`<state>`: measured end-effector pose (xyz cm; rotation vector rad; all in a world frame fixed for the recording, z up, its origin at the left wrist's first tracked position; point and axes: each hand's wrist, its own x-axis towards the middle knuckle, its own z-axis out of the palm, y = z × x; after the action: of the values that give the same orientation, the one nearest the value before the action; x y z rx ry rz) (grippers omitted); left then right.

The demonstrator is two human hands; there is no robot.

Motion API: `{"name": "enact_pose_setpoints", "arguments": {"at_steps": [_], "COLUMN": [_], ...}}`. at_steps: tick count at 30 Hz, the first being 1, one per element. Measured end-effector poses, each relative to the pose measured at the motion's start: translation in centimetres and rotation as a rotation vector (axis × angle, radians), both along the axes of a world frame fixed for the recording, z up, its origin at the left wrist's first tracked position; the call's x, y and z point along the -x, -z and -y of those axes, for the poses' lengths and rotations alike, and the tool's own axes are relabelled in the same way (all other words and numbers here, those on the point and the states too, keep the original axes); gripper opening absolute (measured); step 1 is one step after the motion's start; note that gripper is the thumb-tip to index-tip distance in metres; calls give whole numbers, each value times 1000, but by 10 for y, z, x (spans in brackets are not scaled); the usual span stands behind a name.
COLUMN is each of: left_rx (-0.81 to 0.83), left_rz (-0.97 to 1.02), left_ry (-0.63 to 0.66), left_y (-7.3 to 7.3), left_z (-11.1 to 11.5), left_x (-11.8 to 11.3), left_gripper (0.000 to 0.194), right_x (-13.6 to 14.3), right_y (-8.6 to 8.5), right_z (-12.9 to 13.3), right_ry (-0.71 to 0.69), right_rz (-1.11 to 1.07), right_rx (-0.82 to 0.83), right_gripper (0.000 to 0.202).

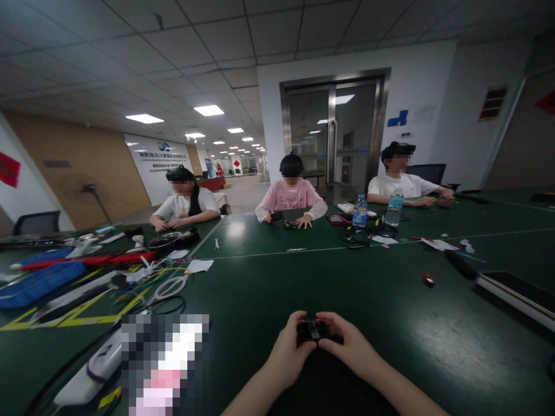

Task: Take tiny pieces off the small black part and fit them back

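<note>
Between my two hands, just over the green table (243,300), is a small black object (313,329) with a few grey details; its kind is too small and dark to make out. My left hand (293,342) grips its left side with thumb and fingers. On the other side my right hand (342,341) is closed round its right end. Both thumbs lie along the near edge of the object, and the fingers hide much of its ends. Farther off to the right, a tiny red and black item (428,280) lies apart from my hands.
Cables (171,286), a blue tray (43,283) and a white power strip (93,370) crowd the left. Across the table sit three people, one in a pink shirt (291,196). Water bottles (394,208) stand at the far right; a dark flat device (520,294) lies nearer.
</note>
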<state>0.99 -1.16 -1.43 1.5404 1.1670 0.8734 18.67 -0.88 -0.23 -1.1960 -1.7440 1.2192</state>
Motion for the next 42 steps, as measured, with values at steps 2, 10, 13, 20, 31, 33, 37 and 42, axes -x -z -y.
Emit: {"name": "enact_pose_setpoints", "arguments": {"at_steps": [2, 10, 13, 20, 31, 33, 37, 42], "left_rx": [-64, -324, -321, -287, -288, -287, -278, -285], "left_rz": [-132, -616, -554, -417, -416, -415, -423, -437], "left_ry": [19, 147, 146, 126, 122, 118, 117, 119], "left_y": [-6, -26, -20, -9, -13, -14, -16, -17], "left_z": [-1, -7, -6, -7, -6, -5, -5, -5], "left_x": [4, 23, 27, 32, 28, 28, 28, 28], "left_gripper": [48, 45, 50, 46, 44, 44, 42, 42], "right_x": [-2, -2, -3, -4, -4, -4, -5, -4], "right_y": [1, 6, 7, 9, 6, 7, 10, 9], "right_z": [-2, -2, -1, -1, 2, 2, 1, 0], "right_ry": [-20, 5, 16, 24, -11, -15, -18, -26], "right_rz": [42, 354, 372, 333, 351, 353, 353, 357], "right_rx": [-17, -117, -138, -185, -237, -242, -240, -242], "right_gripper": [43, 42, 41, 36, 32, 32, 31, 29]}}
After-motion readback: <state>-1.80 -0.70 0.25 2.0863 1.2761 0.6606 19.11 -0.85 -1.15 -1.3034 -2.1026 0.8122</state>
